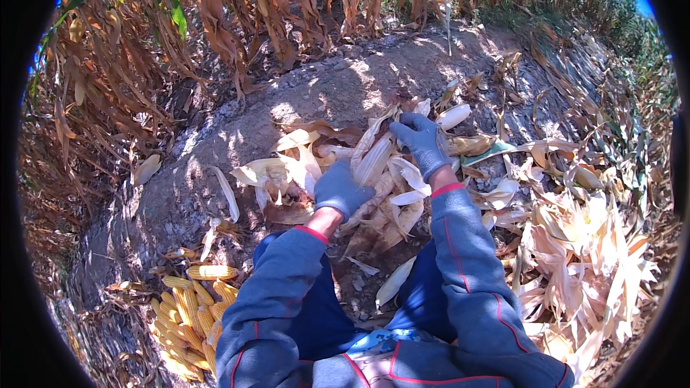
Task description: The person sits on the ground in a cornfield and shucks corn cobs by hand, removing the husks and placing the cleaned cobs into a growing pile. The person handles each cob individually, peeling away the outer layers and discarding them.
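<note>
An ear of corn (374, 161) in its pale dry husk lies slanted between my two gloved hands. My left hand (340, 189), in a grey glove, grips its lower end. At the upper end, the fingers of my right hand (419, 137) are closed on the husk tip. Loose husk leaves (396, 213) hang and lie below the ear. Just beyond my right hand is another pale husked ear (454, 116), and a browner one (471, 145) sits to the right of my wrist. The undersides of both hands are hidden.
Bare yellow corn cobs (188, 312) are heaped at my lower left. A large pile of stripped husks (579, 264) spreads on the right. Dry standing corn stalks (226, 21) line the far side beyond a sloping strip of soil (323, 86). A single husk leaf (396, 283) lies between my knees.
</note>
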A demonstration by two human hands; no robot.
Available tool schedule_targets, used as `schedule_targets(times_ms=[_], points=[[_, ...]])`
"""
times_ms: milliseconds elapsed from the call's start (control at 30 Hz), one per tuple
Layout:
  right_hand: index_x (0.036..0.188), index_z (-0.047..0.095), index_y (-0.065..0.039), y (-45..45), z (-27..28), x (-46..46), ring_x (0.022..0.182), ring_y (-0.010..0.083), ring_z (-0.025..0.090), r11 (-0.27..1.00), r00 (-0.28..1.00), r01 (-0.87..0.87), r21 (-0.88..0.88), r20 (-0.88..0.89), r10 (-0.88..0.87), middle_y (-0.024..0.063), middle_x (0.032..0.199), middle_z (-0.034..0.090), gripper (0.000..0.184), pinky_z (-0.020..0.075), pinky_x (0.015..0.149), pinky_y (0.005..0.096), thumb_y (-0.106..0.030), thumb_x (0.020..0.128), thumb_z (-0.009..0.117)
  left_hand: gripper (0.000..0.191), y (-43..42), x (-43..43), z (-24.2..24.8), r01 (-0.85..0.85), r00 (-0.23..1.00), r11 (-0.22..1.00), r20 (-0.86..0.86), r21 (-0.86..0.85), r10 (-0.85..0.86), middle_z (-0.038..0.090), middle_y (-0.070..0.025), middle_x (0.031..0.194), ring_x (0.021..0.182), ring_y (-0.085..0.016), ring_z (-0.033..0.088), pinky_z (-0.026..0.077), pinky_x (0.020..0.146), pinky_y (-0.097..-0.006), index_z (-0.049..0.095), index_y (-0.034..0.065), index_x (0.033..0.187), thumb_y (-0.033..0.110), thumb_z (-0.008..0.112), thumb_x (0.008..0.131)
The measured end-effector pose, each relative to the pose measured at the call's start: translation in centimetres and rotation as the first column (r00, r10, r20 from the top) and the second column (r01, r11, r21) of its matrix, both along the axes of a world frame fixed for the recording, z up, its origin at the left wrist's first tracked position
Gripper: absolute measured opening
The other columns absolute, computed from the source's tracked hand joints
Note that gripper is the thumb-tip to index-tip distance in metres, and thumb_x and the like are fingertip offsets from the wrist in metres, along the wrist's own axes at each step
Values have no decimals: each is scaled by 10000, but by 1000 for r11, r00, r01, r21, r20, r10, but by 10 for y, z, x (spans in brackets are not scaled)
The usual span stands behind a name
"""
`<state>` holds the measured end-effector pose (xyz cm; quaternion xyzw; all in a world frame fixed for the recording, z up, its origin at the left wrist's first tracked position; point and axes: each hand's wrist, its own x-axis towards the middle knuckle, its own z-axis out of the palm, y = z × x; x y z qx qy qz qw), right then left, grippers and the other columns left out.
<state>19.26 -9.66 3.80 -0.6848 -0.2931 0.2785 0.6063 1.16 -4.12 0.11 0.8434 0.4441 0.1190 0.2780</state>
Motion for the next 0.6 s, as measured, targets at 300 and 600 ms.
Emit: schedule_targets(times_ms=[300,600], points=[[789,646,1,11,-28,10,619,196,586,966,910,211,-150,392,-138,111,662,611,322,457,611,337,-314,735,609,567,-4,2,1,70,994,961,-97,266,-46,608,-178,955,918,-339,598,478,798,-425,553,34,1034,340,751,599],[864,631,13,18,-44,14,644,167,548,995,998,58,76,-42,-54,59,730,611,290,435,592,327,-263,774,627,732,2,0,-9,62,996,997,73,-51,-58,624,-226,988,932,-367,607,468,814,-404,527,-2,1086,424,796,555]])
